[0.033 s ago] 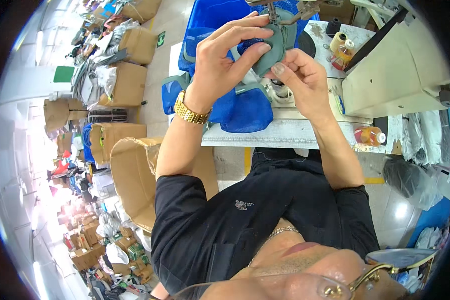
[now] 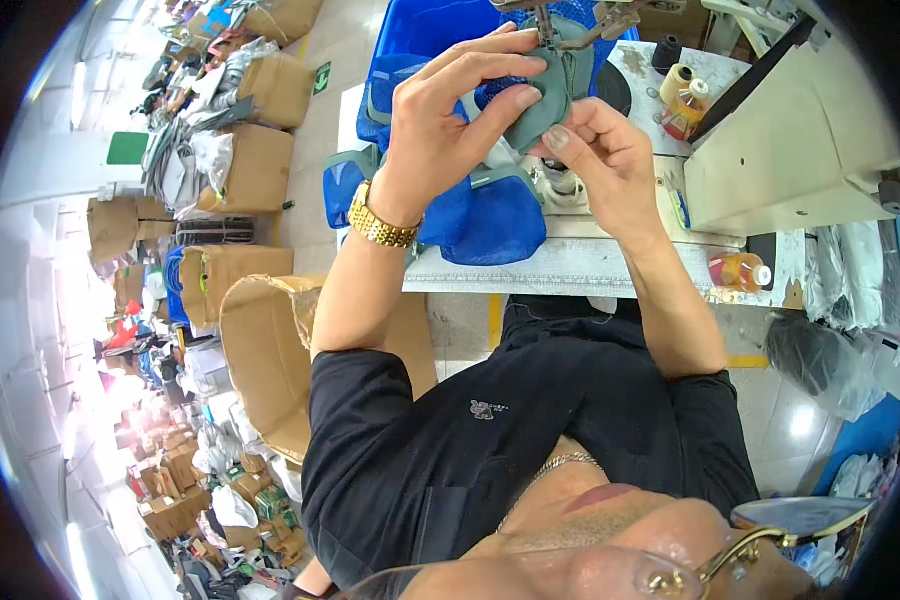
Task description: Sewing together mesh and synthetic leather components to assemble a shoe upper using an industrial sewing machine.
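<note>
Under the needle and presser foot of a sewing machine (image 2: 547,28) lies a grey-green fabric piece (image 2: 542,112) with blue mesh behind it. My left hand (image 2: 462,112), with a gold watch at the wrist, holds its left side, thumb and fingers on the fabric. At the lower right edge, my right hand (image 2: 612,165) pinches the same piece between thumb and fingers; the fingertips are partly hidden. Below my left hand, blue mesh pieces (image 2: 495,220) with grey-green edging lie on the white sewing table (image 2: 560,262), some over its front edge.
A blue bin (image 2: 410,35) stands behind the left hand. Thread cones (image 2: 676,82) and a drink bottle (image 2: 684,108) are at the right, with another bottle (image 2: 738,271) near the table's front edge. An open cardboard box (image 2: 265,360) stands left of me.
</note>
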Tool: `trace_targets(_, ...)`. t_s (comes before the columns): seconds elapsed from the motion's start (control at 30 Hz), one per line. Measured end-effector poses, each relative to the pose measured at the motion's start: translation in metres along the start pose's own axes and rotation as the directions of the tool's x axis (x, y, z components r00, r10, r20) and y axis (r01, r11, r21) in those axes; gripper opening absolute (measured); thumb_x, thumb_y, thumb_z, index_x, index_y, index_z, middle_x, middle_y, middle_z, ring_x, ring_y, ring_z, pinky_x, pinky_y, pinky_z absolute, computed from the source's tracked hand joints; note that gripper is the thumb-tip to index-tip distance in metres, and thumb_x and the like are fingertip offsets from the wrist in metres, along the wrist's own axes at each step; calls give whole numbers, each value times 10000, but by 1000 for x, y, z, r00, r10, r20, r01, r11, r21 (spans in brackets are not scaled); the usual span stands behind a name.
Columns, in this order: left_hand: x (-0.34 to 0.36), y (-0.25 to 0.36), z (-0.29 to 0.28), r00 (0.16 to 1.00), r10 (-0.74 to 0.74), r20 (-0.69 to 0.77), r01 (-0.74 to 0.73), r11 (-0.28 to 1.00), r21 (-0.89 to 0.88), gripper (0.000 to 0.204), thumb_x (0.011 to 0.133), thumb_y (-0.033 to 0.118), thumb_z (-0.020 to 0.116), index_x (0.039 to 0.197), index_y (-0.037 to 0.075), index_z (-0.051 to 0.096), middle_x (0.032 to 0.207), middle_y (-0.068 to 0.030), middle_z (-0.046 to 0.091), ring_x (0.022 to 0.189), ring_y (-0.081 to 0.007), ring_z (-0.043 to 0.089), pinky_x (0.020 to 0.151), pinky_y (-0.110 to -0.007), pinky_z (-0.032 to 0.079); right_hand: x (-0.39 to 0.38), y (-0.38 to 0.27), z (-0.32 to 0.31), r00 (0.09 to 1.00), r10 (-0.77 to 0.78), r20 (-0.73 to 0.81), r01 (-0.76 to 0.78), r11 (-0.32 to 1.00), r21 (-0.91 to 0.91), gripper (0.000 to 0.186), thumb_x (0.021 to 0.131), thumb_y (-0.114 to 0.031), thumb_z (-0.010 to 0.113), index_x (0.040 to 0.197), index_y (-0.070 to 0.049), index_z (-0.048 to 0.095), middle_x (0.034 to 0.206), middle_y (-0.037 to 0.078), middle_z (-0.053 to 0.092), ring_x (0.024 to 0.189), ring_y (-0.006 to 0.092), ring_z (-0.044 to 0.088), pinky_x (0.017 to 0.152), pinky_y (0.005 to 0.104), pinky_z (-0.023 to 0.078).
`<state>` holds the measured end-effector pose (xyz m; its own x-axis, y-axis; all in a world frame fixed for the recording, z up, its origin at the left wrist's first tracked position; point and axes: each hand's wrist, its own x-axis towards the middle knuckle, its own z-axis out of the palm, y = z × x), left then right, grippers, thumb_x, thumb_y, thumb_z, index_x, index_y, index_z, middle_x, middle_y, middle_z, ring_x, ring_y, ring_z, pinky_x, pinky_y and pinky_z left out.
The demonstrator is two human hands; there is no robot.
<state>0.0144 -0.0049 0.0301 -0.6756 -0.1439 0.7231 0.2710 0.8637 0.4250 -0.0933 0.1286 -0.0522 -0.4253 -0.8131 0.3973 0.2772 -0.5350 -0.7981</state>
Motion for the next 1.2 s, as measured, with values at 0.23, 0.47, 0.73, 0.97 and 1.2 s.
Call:
trace_targets(0.23,-1,-1,1,1000,9,-2,-9,1000,25,222,811,56,745,1032,49,726,1172,-133,687,1140,-271,643,932,-346,539,-2,3,-3,1000,-6,19,6,1000,10,128,971,-73,595,1053,25,581,954,84,686,866,111,657,800,251,539)
trace_targets(0.47,-3,5,-1,1000,-11,23,10,998,60,260,777,105,785,1026,58,729,1197,-129,676,1165,-289,623,962,-369,513,-1,-6,-5,1000,-3,2,3,999,-50,101,970,-72,592,1018,16,593,872,45,670,803,67,623,717,202,502)
trace_targets(0.73,-14,31,-2,997,65,52,-79,937,341,238,710,144,820,885,39,698,1111,-101,685,1077,-290,644,884,-361,526,10,-18,-15,991,29,133,1,976,-217,97,965,-92,605,956,-1,638,810,-5,638,726,40,545,634,195,426)
trace_targets(0.97,-10,25,-5,999,22,37,-32,955,293,79,761,38,726,818,10,679,1039,-96,706,1022,-279,672,857,-361,538,9,-25,-3,991,92,95,-70,974,-214,110,948,-96,634,913,6,620,815,7,650,799,57,624,657,192,458)
trace_targets(1.2,-11,25,-2,1000,23,4,-23,956,294,74,773,30,720,828,1,678,1030,-98,711,1026,-267,681,847,-343,550,9,-17,-10,989,72,133,-45,980,-192,128,939,-92,651,869,0,596,814,19,651,782,57,625,656,195,463)
